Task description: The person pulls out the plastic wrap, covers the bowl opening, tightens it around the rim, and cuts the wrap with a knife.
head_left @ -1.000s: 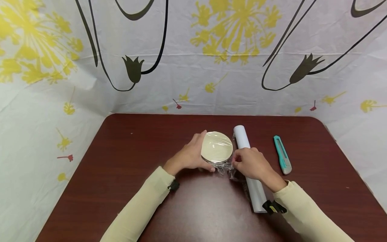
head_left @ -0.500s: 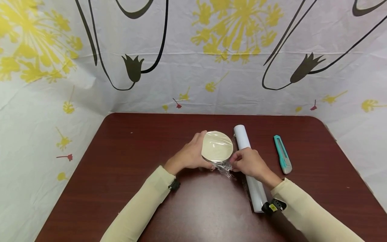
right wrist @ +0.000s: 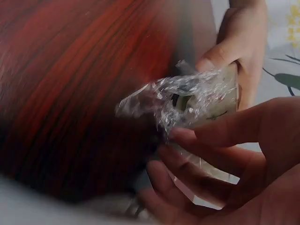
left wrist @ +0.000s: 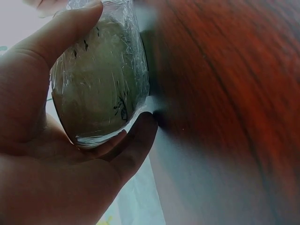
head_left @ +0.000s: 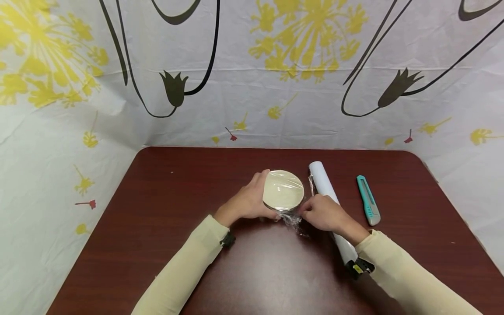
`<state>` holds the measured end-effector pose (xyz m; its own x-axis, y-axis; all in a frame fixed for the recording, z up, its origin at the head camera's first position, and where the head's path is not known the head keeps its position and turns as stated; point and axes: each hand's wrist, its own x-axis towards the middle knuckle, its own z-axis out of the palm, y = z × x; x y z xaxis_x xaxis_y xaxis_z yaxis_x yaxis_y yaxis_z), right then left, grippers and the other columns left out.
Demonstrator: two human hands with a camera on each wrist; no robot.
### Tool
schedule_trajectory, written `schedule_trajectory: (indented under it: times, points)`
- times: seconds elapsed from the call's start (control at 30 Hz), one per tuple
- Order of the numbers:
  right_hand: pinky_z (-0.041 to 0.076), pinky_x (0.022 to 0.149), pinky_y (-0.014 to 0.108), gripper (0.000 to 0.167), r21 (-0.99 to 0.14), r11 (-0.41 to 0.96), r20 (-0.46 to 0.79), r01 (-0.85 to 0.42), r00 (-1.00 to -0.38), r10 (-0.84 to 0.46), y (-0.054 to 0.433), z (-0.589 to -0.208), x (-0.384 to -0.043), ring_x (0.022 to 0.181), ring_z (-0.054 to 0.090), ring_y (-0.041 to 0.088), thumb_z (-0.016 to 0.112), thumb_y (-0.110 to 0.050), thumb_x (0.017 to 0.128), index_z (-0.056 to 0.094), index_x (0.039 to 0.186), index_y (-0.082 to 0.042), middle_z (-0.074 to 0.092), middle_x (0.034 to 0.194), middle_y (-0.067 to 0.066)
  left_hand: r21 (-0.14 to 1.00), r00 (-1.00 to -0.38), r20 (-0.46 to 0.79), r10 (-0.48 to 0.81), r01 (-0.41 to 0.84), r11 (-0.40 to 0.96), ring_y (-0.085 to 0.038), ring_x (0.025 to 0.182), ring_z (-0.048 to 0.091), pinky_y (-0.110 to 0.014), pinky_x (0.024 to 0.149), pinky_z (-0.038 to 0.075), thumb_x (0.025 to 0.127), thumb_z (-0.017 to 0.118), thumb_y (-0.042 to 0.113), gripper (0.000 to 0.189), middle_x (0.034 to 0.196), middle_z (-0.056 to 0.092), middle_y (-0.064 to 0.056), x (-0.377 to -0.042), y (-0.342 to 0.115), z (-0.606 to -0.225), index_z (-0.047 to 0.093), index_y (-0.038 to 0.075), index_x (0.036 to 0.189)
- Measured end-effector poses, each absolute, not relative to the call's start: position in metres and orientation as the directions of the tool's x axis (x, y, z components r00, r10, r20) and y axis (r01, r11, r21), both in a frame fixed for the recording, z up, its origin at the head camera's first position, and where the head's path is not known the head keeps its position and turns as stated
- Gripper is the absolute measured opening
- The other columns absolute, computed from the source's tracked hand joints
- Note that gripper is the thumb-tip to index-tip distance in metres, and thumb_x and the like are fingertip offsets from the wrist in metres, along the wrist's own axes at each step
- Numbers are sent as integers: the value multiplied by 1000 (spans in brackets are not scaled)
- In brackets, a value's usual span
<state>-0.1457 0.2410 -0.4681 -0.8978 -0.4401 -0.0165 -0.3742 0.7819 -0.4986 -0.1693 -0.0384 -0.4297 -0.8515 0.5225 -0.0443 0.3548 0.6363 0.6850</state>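
My left hand [head_left: 252, 199] grips a round cream bowl [head_left: 284, 190] from its left side, thumb toward the front and fingers round the back. Clear plastic wrap [head_left: 292, 220] is stretched over the bowl's top and bunches loosely at its front right. In the left wrist view the bowl's side [left wrist: 101, 84] shows small dark marks under the wrinkled film. My right hand [head_left: 323, 213] pinches the film between thumb and index finger at the bowl's right front, as the right wrist view shows with the crumpled film [right wrist: 183, 101] beside the fingertips.
A long white roll [head_left: 324, 181] lies just right of the bowl, passing partly under my right hand and wrist. Farther right is a teal box cutter [head_left: 368, 200]. A patterned cloth [head_left: 252, 109] hangs behind the dark red table [head_left: 189, 179].
My right hand has shifted slightly left, toward the bowl's front. The white roll has moved right and slants more. My left hand keeps its grip on the bowl.
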Motion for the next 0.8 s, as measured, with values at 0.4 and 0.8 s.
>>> schedule_trajectory:
  times: [0.4, 0.8]
  points:
    - [47, 63, 36, 22, -578, 798, -150, -168, -940, -306, 214, -412, -116, 72, 58, 17, 89, -28, 82, 73, 86, -15, 68, 78, -4, 689, -860, -42, 509, 343, 638, -41, 123, 64, -53, 103, 56, 71, 105, 37, 137, 162, 42, -16, -169, -37, -433, 18, 9, 173]
    - [46, 64, 36, 21, -606, 780, -38, -155, -974, -224, 207, -425, -107, 70, 56, 16, 84, -21, 92, 66, 81, -17, 63, 75, -4, 704, -862, -59, 503, 321, 634, -42, 127, 62, -54, 106, 55, 73, 104, 38, 136, 166, 39, -16, -167, -37, -431, 18, 8, 173]
